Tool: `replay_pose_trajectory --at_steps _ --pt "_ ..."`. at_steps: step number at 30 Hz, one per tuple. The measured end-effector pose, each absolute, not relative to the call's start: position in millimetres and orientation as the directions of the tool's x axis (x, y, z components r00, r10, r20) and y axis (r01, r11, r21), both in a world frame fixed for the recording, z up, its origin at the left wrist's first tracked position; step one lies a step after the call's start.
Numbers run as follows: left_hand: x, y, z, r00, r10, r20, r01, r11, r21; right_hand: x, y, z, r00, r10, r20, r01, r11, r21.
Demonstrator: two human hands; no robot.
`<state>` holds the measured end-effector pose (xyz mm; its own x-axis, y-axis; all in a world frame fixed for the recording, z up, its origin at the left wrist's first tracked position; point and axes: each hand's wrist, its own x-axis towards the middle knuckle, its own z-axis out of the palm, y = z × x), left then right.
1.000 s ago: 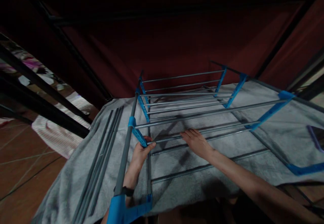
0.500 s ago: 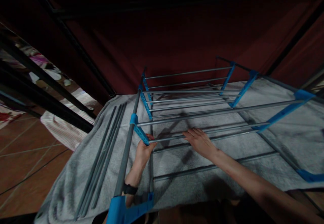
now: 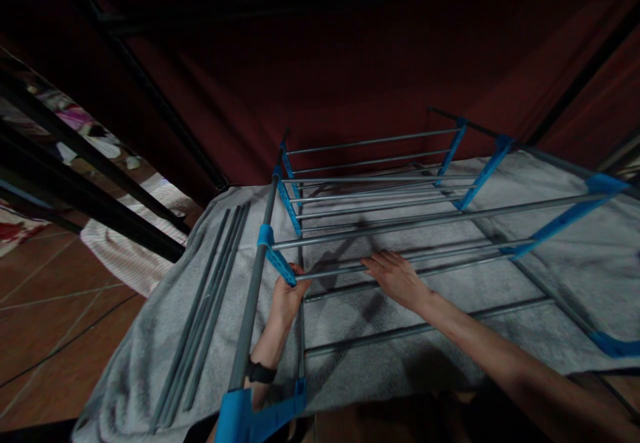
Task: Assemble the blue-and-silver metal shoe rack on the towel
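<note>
A rack frame of grey metal tubes (image 3: 440, 218) and blue plastic connectors (image 3: 283, 264) lies on its side before me. My left hand (image 3: 289, 296), with a dark band at the wrist, grips the lower end of one blue connector, where a crossbar meets it; some of its fingers are hidden behind the plastic. Farther right along that same crossbar (image 3: 333, 273), my right hand (image 3: 395, 277) is closed over the tube from above, its thumb out of sight. Another blue connector (image 3: 235, 416) forms the near left corner.
Several loose grey tubes (image 3: 205, 316) lie side by side left of the rack on a grey blanket (image 3: 135, 363). Behind stands a dark red panel (image 3: 320, 89) with black bars. Tiled floor (image 3: 55, 309) and a striped cloth (image 3: 120, 249) are at the left.
Both hands keep their places on the connector and crossbar. The view and rack shift very slightly; little else differs.
</note>
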<state>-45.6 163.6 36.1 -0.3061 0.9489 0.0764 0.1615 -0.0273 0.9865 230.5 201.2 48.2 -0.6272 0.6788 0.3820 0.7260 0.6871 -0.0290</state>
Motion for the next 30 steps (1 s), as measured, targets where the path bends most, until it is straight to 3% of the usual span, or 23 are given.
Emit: replay_pose_trajectory --at_steps 19,30 --pt "-42.8 164.5 38.5 -0.333 0.942 0.041 0.153 0.011 0.988 232.5 206.4 50.4 -0.674 0.667 0.317 0.697 0.716 -0.026" --pt "-43.7 167.2 32.6 -0.349 0.932 0.097 0.213 -0.023 0.977 230.7 208.9 51.1 -0.700 0.663 0.265 0.687 0.726 -0.005"
